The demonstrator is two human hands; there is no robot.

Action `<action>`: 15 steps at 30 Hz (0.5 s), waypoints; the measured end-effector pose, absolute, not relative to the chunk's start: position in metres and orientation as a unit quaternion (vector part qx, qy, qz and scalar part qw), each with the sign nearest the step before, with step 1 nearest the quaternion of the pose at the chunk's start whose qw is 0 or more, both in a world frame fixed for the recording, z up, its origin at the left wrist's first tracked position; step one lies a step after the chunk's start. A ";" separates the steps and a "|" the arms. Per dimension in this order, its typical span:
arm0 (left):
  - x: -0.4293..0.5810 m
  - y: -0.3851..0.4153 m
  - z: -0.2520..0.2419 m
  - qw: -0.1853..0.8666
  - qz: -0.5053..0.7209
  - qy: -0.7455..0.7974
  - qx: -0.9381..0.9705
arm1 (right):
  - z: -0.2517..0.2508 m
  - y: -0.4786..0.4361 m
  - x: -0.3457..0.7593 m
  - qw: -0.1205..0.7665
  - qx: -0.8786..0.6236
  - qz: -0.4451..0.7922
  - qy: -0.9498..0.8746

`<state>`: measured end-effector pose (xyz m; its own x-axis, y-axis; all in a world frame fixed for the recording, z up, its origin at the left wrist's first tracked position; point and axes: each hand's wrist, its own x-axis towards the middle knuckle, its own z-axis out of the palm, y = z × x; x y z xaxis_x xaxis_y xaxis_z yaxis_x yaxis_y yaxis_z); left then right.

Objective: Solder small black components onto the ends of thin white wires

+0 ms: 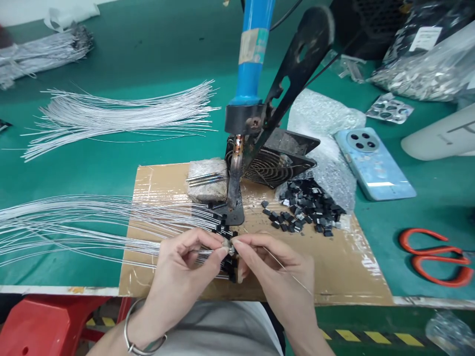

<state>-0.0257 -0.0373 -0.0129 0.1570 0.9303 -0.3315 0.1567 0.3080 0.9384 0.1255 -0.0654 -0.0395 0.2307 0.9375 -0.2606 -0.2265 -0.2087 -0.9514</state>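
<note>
In front of me, over the cardboard, my left hand [193,269] pinches something small and silvery between thumb and forefinger; its kind is hard to make out. My right hand [280,277] meets it there, thumb and forefinger closed on a thin wire [289,273] that trails back across the hand. White wires [141,242] run in from the left under and beside my left hand, ending in small black connectors [229,267] around the fingertips. Just above the hands, a blue-handled soldering iron [252,59] hangs tip down from a black bracket [297,59].
Behind the iron tip are a fan [274,163] and a pad with metal rods [208,180]. Loose black pieces [311,205] lie right of it. A phone [374,163] and red-handled scissors [438,259] are further right. Another white wire bundle [126,116] lies back left.
</note>
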 end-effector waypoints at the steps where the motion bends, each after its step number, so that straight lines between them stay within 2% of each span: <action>1: -0.026 -0.037 -0.013 0.584 0.331 0.559 0.487 | -0.039 -0.066 0.125 0.550 -0.562 0.533 -0.314; 15: -0.025 -0.036 -0.012 0.607 0.338 0.544 0.471 | -0.043 -0.068 0.125 0.567 -0.547 0.517 -0.336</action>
<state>-0.0248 -0.0355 -0.0124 0.1794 0.9222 -0.3425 0.1031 0.3286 0.9388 0.1251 -0.0682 -0.0428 0.2408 0.9529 -0.1844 -0.2186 -0.1319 -0.9669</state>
